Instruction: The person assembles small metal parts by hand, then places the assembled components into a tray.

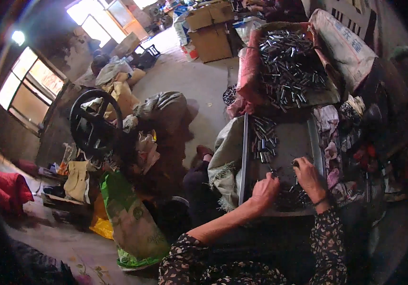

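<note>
Both of my hands are over a shallow metal tray (289,135). My left hand (265,188) is closed in a pinch near the tray's middle, beside small dark metal pieces; what its fingertips hold is too small to make out. To its right, my right hand (309,176) has its fingers curled together around something small and dark that I cannot identify. Short metal tubes (264,140) lie in a loose cluster along the tray's left side. Small dark pieces (299,195) are scattered below my hands, near the tray's front edge.
Beyond the tray, a cloth-lined bin (247,78) holds a large heap of metal tubes (287,61). Sacking (226,161) hangs at the tray's left, rags (328,123) at its right. A black handwheel (95,121) and a green-and-white bag (130,223) stand further left.
</note>
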Available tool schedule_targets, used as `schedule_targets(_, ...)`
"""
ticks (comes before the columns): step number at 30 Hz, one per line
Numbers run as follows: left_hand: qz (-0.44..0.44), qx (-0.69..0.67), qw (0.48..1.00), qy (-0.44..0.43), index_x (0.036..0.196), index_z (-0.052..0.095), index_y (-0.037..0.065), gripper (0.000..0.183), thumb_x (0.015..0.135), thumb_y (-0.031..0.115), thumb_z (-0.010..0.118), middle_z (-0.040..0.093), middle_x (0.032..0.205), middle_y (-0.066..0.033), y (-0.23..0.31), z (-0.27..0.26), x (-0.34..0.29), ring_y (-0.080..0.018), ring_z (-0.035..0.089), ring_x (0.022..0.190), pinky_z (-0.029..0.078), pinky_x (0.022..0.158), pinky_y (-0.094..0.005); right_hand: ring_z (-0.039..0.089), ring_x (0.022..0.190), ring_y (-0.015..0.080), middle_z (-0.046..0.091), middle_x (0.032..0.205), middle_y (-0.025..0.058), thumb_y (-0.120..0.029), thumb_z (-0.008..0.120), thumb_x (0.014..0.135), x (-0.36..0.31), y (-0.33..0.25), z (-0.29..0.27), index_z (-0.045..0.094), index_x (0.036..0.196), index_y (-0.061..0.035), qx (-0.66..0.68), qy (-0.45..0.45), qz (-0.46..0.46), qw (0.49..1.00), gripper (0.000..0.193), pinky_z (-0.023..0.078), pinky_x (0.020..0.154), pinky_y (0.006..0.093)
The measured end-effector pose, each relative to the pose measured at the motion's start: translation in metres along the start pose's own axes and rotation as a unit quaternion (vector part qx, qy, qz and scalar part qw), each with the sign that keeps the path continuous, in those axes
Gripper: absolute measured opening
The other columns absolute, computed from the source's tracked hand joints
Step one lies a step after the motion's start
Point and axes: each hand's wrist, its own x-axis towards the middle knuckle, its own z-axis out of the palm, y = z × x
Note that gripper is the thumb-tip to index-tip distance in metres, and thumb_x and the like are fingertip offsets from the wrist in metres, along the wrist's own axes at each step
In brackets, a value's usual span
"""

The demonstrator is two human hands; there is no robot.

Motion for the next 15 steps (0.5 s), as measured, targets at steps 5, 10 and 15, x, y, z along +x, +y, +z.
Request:
schedule_targets(5,0.013,0.052,0.998,0.023,0.08,0.055,0.002,0.018,0.066,0.012,0.062,0.052,0.083,-0.0154,-0.005,-0.015,0.002,-0.0274,0.06,0.063,0.051,0.054,-0.0355,0.053,0.085,0.0347,0.055,0.093,0.017,-0.004,0.053,0.075,0.004,-0.017,-0.012,0.053,0.092,-0.0009,0.164,0.007,0.009,0.986,0.018,0.044,0.071,0.0389)
schedule_targets(10,-0.135,-0.603,0.786,0.033,0.087,0.057,0.004,0.022,0.081,0.024,0.055,0.053,0.065,0.0003,-0.051,-0.081,0.004,-0.0073,0.049,0.054,0.037,0.046,-0.0218,0.055,0.086,0.0297,0.056,0.092,0.0135,-0.006,0.05,0.072,-0.002,-0.045,0.014,0.055,0.089,-0.0024,0.082,-0.02,-0.098,0.992,0.018,0.045,0.073,0.0372)
schedule_targets(15,-0.121,-0.874,0.47,-0.022,0.102,0.05,0.005,0.021,0.086,0.019,0.046,0.051,0.074,-0.0002,-0.071,-0.094,-0.005,-0.0058,0.049,0.063,0.036,0.045,-0.0159,0.054,0.086,0.0222,0.055,0.089,0.0076,-0.009,0.049,0.072,-0.014,-0.075,0.051,0.056,0.084,-0.0055,0.038,0.019,-0.26,0.965,0.014,0.044,0.072,0.0345)
